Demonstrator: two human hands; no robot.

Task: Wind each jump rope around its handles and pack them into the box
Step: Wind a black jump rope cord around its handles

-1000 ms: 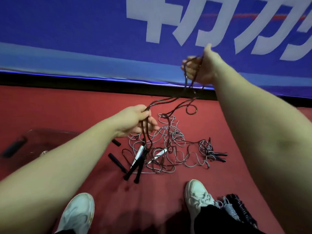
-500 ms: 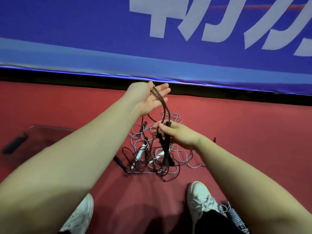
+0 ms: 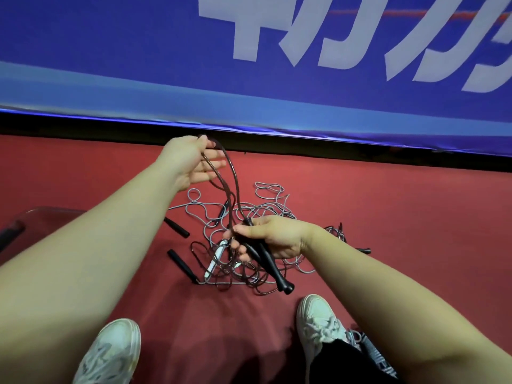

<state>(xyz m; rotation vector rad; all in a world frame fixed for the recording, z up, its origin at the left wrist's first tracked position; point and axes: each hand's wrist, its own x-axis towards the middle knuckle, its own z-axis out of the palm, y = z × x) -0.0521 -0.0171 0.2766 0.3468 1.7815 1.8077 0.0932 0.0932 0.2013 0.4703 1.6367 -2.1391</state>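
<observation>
My right hand (image 3: 273, 238) grips the two black handles (image 3: 273, 268) of a dark brown jump rope, handle ends pointing down toward my right shoe. The brown rope (image 3: 231, 178) loops up from the handles and over my left hand (image 3: 191, 160), which is raised with straight fingers and the loop hanging between thumb and palm. Under both hands a tangle of grey rope (image 3: 266, 209) lies on the red floor, with a white handle (image 3: 214, 259) and loose black handles (image 3: 182, 264) (image 3: 176, 227) in it. A clear box (image 3: 41, 220) sits at the left edge.
A blue banner with white lettering (image 3: 249, 65) runs across the back above a black baseboard. My two white shoes (image 3: 110, 356) (image 3: 318, 320) stand on the red floor in front. A wound rope bundle (image 3: 374, 353) lies beside my right shoe. More dark rope and a handle (image 3: 346, 239) lie behind my right wrist.
My right hand came down from high up and took the black handles. My left hand rose with the brown loop, then drew it up and left, away from the right hand.
</observation>
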